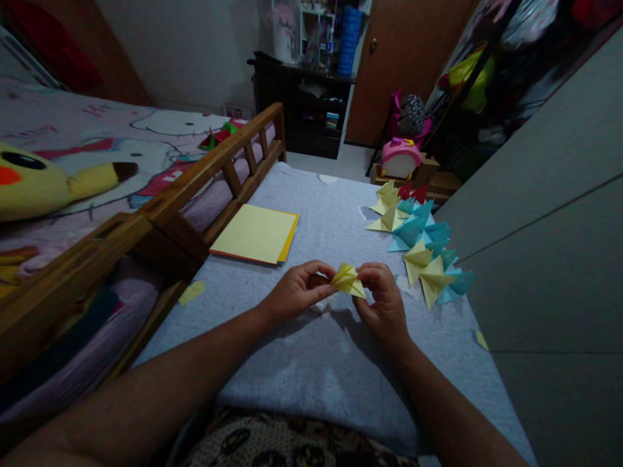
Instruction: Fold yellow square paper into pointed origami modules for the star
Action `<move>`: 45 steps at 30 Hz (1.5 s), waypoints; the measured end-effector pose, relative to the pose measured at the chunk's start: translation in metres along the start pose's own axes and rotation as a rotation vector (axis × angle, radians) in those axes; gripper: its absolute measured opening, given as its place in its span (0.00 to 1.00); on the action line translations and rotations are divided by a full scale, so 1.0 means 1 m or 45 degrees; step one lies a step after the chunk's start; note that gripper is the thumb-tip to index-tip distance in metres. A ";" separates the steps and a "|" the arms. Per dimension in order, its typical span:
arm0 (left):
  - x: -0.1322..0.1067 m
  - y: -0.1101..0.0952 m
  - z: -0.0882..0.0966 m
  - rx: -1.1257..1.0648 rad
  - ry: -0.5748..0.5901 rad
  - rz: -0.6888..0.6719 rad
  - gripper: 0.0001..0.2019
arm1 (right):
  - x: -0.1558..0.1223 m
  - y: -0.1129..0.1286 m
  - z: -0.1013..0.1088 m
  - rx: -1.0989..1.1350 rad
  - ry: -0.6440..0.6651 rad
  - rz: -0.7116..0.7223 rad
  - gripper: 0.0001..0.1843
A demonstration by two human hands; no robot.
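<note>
Grip, left: thumb and fingers of the left hand [298,290] are pressed together on one end of a small yellow folded paper [347,279]. Grip, right: the opposite side is pinched near its lower corner by the right hand [385,303]. The paper is held between both hands, above a blue cloth [321,201], with layers fanned upward.

Technique, as judged: the layers are best held by their edges, with light fingertip pressure, so that no stray crease is pressed in. One side should be kept steady while the other is shaped. Points should be lined up before any fold is pressed flat. The cloth looks soft, so firmer backing is probably given by the fingertips.

To the right, a cluster of finished-looking shapes is noted: yellow shapes [435,280], blue shapes [409,232] and, at the far end, red shapes [418,192]. Beyond the left hand, a stack of square paper [256,233], pale yellow on top, is laid near a wooden rail [214,160]. Past the rail, a yellow plush toy [34,188] is seen.
</note>
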State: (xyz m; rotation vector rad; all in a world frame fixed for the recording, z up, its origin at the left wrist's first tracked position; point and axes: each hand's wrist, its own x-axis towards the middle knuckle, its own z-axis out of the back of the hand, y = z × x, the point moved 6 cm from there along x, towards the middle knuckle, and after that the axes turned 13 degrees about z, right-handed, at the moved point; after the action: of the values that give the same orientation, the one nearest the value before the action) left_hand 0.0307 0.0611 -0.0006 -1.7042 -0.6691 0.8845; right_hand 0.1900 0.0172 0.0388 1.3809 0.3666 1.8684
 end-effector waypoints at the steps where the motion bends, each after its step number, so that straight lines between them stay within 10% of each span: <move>1: 0.001 0.001 0.000 -0.021 0.013 0.004 0.14 | 0.000 0.001 0.000 -0.022 0.011 0.007 0.16; 45: -0.005 -0.005 0.000 0.126 -0.082 0.017 0.30 | 0.000 0.004 -0.007 -0.004 0.160 0.055 0.21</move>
State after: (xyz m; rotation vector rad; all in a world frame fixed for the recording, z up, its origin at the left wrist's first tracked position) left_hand 0.0279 0.0592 0.0057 -1.5993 -0.6473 0.9697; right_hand 0.1821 0.0165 0.0388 1.2822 0.3994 1.9958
